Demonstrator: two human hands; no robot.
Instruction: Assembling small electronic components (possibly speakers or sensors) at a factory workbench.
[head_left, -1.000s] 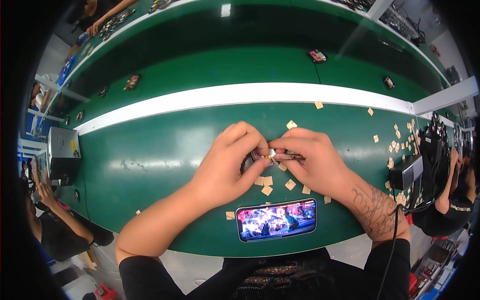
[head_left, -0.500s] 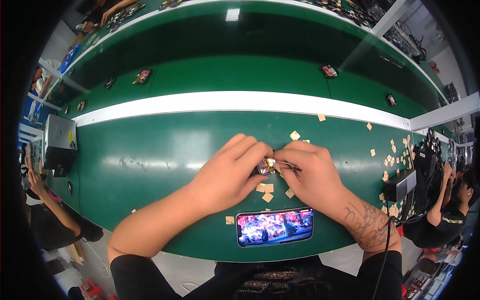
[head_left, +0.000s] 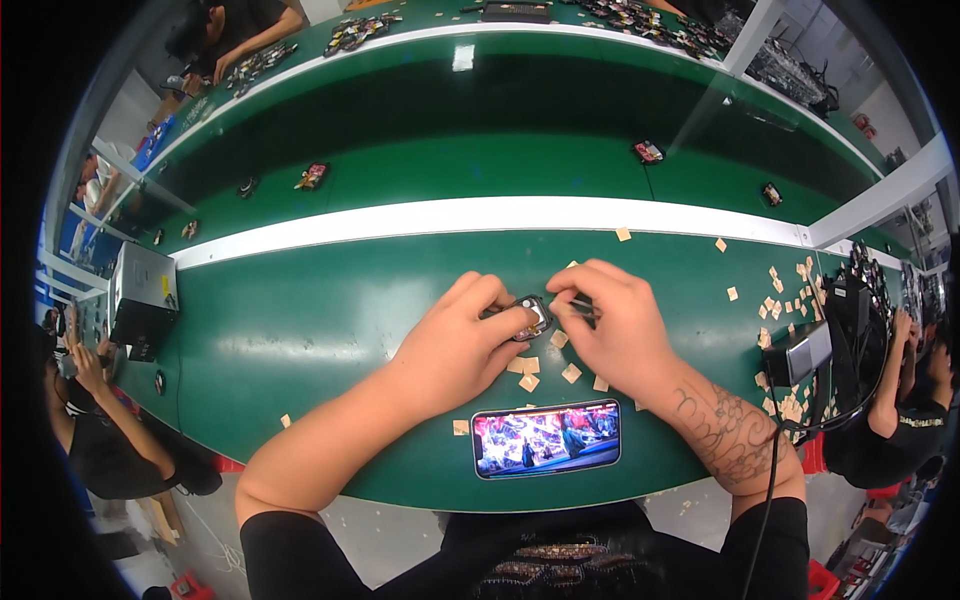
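Between the thumb and fingers of my left hand (head_left: 470, 335) is a small electronic device (head_left: 539, 312), with a dark rounded case and pale and yellowish parts inside. The thumb lies over part of it. My right hand (head_left: 615, 315) is closed just to its right, pinching what looks like thin metal tweezers (head_left: 586, 304); the tips are hard to make out. Small square beige paper pieces (head_left: 530, 382) are scattered on the green table below and beside my hands. Nearer to me lies a phone (head_left: 546, 440) with a colourful picture on its screen.
A metal box (head_left: 143, 300) stands at the left end. On the right are a silver-and-black box (head_left: 797, 355), black cables (head_left: 862, 290) and more beige pieces (head_left: 790, 300). Beyond a white rail (head_left: 480, 215), several small devices (head_left: 312, 177) lie on a green surface. Other people work around.
The yellow and white part of the device, earlier raised at the right fingers, now shows less. The dark case faces up more, and my right hand has drawn slightly away. The view has shifted.
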